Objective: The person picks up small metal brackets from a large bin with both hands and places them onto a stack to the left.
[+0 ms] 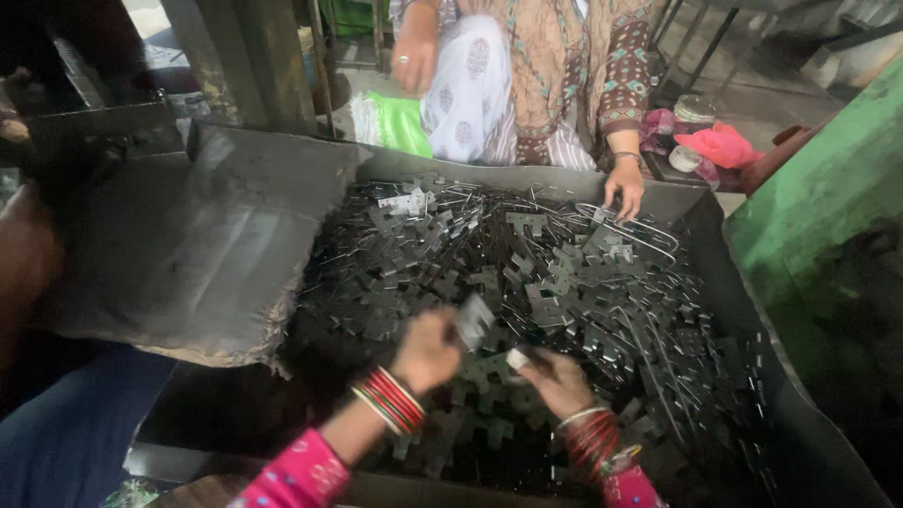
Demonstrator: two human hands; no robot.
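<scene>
Head camera is looking down into a big dark metal bin [800, 442] heaped with small flat metal pieces [564, 282], many of them cross-shaped, with some bent wire rods [640, 235] lying across the far side of the heap. I am holding my left hand [428, 350] over the near part of the heap, fingers clamped on one flat grey metal piece [475, 320] that is sticking up tilted above my knuckles. My right hand [557, 378] is just beside it, fingers pinched together on a small pale piece [518, 357]; the motion is blurring it, so I cannot tell its shape. Both wrists are wearing red bangles [390, 400], and pink sleeves [301, 475] are showing at the bottom edge.

Across the bin another person is sitting in patterned clothing. One of their hands [625, 188] is resting on the far rim among the rods, fingers spread down; their other hand [414, 56], wearing a ring, is resting on their knee. Beside that person a bright green bag [404, 122] is lying on the floor, and a pink cloth [720, 146] is sitting on a low surface to the right.

To the left of the bin a worn grey sheet [207, 254] with a frayed edge is draping over its rim. A green painted surface [828, 198] is rising at the right.
</scene>
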